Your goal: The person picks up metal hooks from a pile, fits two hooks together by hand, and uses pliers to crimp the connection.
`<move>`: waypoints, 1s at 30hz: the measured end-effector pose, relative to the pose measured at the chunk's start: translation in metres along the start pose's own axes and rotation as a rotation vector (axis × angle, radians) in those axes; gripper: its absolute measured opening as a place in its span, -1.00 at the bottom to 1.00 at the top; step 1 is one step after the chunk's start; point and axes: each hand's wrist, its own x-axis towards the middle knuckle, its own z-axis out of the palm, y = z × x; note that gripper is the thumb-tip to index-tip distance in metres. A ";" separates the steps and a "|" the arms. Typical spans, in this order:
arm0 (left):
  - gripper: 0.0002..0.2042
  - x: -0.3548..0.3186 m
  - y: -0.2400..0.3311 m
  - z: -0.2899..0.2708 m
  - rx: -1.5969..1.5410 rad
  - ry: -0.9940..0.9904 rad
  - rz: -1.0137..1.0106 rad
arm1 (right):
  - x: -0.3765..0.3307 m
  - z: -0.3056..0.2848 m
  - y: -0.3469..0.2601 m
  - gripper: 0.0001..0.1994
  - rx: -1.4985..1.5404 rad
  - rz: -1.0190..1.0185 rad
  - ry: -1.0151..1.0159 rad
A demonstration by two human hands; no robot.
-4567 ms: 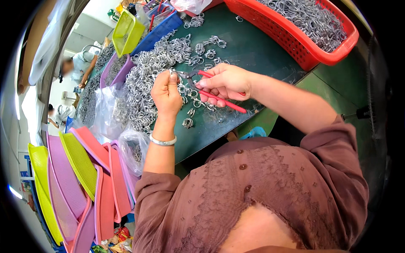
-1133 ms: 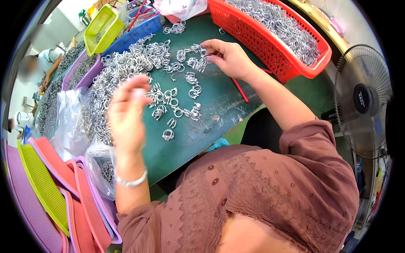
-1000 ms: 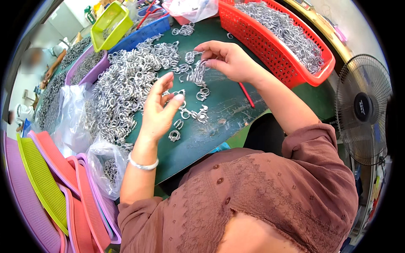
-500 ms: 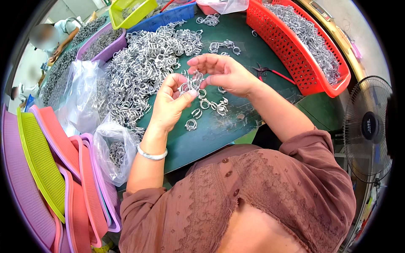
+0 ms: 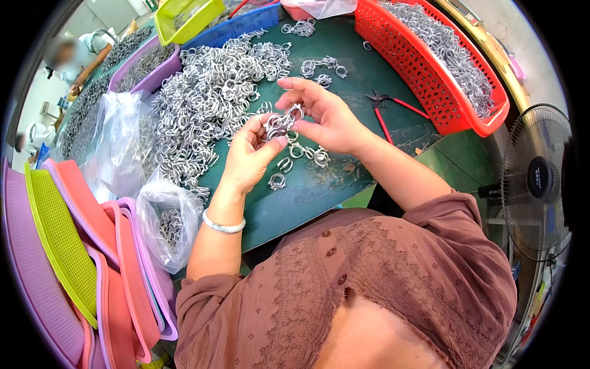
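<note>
Between my hands is a small cluster of silver metal ring pieces [image 5: 278, 125]. My left hand [image 5: 247, 157] pinches the cluster between thumb and fingers. On its other side, my right hand [image 5: 332, 123] has its thumb against a ring at the cluster's upper right, fingers curled behind; their tips are partly hidden. Several loose rings [image 5: 278, 181] lie on the green table [image 5: 270, 215] just below my hands. A large heap of the same silver pieces [image 5: 215, 86] spreads to the left and beyond my left hand.
Red-handled pliers [image 5: 382, 104] lie open right of my right hand. A red perforated basket [image 5: 424, 86] full of rings stands at the far right, a fan [image 5: 538, 178] below it. Plastic bags [image 5: 163, 209] and stacked colored baskets [image 5: 61, 240] are at left. A co-worker [image 5: 86, 55] sits far left.
My right hand has come slightly nearer the cluster, its thumb now against a ring. The held rings have turned and sit a little lower. The view has shifted slightly.
</note>
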 end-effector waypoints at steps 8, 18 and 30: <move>-0.77 0.000 -0.001 -0.001 0.053 -0.007 0.105 | -0.005 0.006 -0.005 -0.27 -0.025 -0.054 -0.032; -0.80 0.000 -0.008 -0.001 0.235 0.085 0.330 | -0.009 0.003 -0.010 -0.37 0.115 0.096 0.073; -0.77 0.001 -0.009 0.002 0.143 0.040 0.318 | -0.007 0.009 -0.009 -0.44 -0.311 -0.214 0.124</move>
